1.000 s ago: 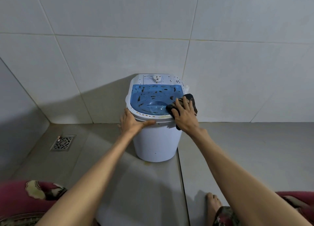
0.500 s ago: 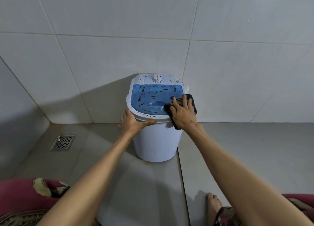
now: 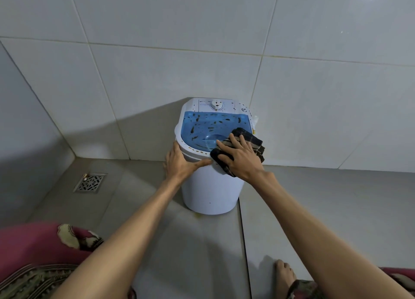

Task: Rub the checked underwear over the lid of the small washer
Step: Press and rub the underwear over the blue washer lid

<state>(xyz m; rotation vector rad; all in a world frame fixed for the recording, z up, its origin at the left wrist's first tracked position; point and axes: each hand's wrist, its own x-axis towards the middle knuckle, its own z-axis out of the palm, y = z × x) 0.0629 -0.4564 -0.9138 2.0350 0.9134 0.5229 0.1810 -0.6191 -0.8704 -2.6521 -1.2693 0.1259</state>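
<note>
A small white washer point(image 3: 211, 190) stands on the tiled floor against the wall. Its translucent blue lid point(image 3: 202, 128) is speckled with dark brown smears. My right hand point(image 3: 241, 158) lies flat on the dark checked underwear point(image 3: 252, 139), pressing it against the lid's front right corner and rim. Part of the cloth hangs over the washer's right side. My left hand point(image 3: 182, 163) clasps the washer's front left rim, thumb along the front edge.
A metal floor drain point(image 3: 90, 183) sits at the left near the wall corner. White tiled walls point(image 3: 157, 62) close in behind and to the left. My knees in red patterned fabric point(image 3: 40, 253) and a bare foot point(image 3: 284, 276) are at the bottom.
My right hand has slid the underwear a little leftward and inward over the lid's front right corner. The left hand has stayed on the rim.
</note>
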